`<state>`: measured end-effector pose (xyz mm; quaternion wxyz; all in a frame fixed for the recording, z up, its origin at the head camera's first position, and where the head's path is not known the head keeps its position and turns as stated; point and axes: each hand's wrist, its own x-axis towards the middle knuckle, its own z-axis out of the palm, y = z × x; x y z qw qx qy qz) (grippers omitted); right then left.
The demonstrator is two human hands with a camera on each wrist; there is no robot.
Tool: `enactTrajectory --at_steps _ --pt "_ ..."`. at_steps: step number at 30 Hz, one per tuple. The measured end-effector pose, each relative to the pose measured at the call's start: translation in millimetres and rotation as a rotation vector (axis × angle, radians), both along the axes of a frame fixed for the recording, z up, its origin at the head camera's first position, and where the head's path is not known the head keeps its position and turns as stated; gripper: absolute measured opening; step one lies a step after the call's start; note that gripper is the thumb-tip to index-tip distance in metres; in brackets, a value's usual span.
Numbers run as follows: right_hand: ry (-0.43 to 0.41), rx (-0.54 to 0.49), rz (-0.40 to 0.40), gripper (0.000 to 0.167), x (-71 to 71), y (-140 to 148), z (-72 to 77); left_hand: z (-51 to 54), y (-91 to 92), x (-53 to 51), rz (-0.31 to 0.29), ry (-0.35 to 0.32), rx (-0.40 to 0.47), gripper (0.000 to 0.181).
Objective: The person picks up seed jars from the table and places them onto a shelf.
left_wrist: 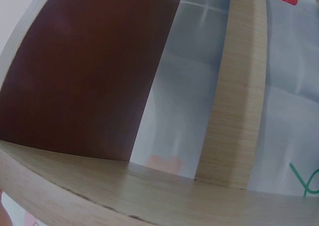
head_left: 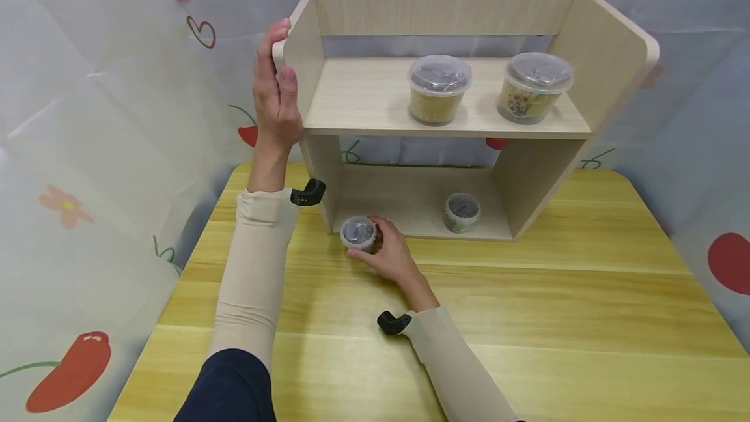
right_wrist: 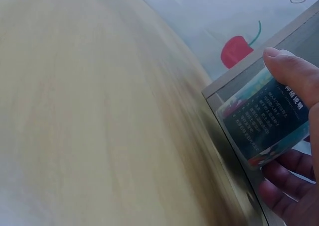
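My right hand (head_left: 394, 258) grips a small lidded plastic cup (head_left: 359, 232) at the lower shelf's front left corner, thumb on the near side. In the right wrist view, that cup (right_wrist: 269, 119) carries a dark label with white Chinese print, between thumb and fingers. My left hand (head_left: 277, 93) rests against the left side panel of a pale wooden two-tier shelf (head_left: 433, 12), fingers pointing up and fairly straight. The left wrist view shows mostly the shelf's boards (left_wrist: 234, 96). Another small lidded cup (head_left: 461, 212) stands on the lower tier, toward the right.
On the upper tier stand two larger clear-lidded tubs, one with yellowish contents (head_left: 438, 93) and one with a dark pattern (head_left: 532, 91). The shelf sits at the back of a yellow wood-grain table (head_left: 556, 318). A printed cloth backdrop (head_left: 105, 116) surrounds the table.
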<state>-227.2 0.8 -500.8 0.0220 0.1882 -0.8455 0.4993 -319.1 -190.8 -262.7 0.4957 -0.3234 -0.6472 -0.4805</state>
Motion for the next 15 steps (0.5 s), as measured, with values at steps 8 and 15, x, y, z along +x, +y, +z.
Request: enactTrajectory --at_steps 8,15 --pt "-0.003 0.004 -0.020 0.079 -0.2 4.7 3.0 1.5 1.6 2.1 -0.001 -0.001 0.004 0.051" --pt "0.004 -0.002 -0.027 0.080 -2.3 7.5 3.3 4.7 4.0 7.0 0.006 -0.012 0.012 0.051"
